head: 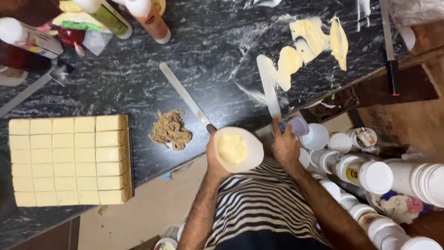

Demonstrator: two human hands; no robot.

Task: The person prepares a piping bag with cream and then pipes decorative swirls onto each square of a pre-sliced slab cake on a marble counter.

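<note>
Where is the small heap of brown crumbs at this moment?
The brown crumbs lie on the dark counter, between the cut cake block and the left hand.

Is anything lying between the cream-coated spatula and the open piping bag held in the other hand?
Nothing visible does. The right hand holds the cream-smeared palette knife over the black marble counter, right beside the white cone-shaped piping bag of yellow cream in the left hand; only bare counter edge lies between.

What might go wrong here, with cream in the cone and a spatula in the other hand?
The open piping cone in the left hand hangs past the counter edge; tipped, its cream might drop on the striped shirt. The right hand loads a spatula above white-lidded jars, so cream may drip there.
</note>
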